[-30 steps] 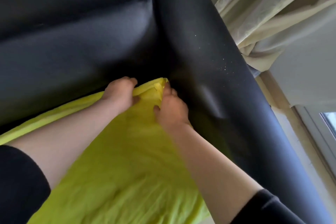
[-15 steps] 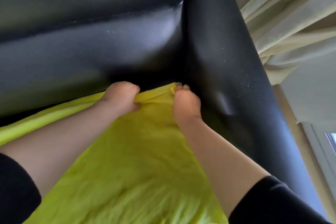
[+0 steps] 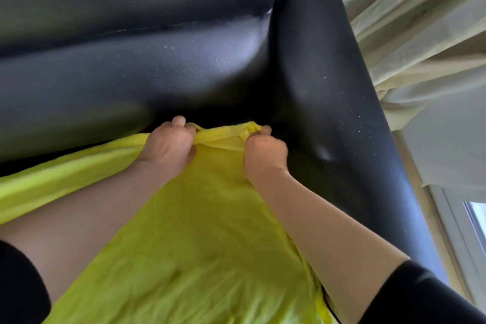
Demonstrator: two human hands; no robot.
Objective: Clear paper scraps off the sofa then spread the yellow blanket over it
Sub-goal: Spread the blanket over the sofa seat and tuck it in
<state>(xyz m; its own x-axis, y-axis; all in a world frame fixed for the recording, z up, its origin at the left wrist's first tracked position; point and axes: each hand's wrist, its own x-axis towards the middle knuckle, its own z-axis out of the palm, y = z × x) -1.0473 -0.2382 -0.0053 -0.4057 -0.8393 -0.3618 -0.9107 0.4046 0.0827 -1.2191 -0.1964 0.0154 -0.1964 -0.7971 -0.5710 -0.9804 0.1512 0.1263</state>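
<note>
The yellow blanket (image 3: 200, 239) lies spread over the seat of the black leather sofa (image 3: 157, 79). Its far edge reaches the corner where the backrest meets the right armrest (image 3: 328, 102). My left hand (image 3: 168, 147) is closed on that far edge, and my right hand (image 3: 264, 154) grips the bunched corner of the blanket right beside the armrest. Both forearms stretch over the blanket, with black sleeves pushed up. No paper scraps show on the visible part of the sofa.
Cream curtains (image 3: 426, 42) hang just past the armrest on the right. Below them a white window frame (image 3: 457, 231) runs along the wall. The sofa backrest fills the upper left.
Both hands have shifted right and deeper into the sofa corner, pulling the blanket's far edge with them. The fists are now clenched tighter on the fabric.
</note>
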